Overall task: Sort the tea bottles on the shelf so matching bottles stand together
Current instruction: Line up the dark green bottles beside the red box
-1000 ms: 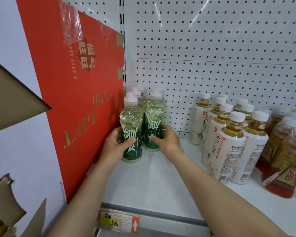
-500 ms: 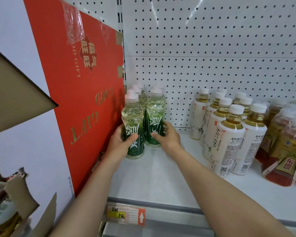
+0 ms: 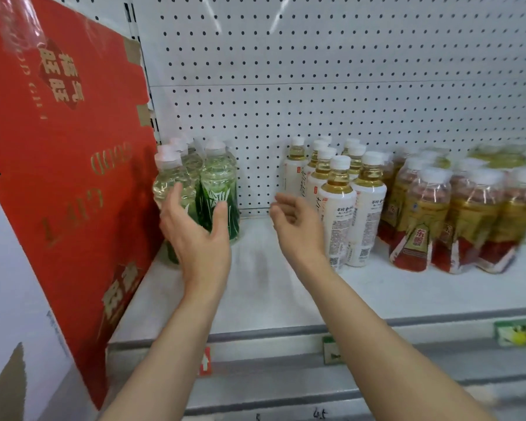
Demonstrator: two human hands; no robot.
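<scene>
Hands: left hand and right hand just let go, both loose, empty.
Green tea bottles: grouped far left by the red carton.
Meaning: green set's done, white-label bottles probably next.

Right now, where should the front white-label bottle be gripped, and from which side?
Probably around the front white-label bottle's straight labelled body, below the narrow neck, approaching from the front-left, where the shelf lies bare. Neighbours crowd its right and back. The right hand hovers open at that side.
</scene>
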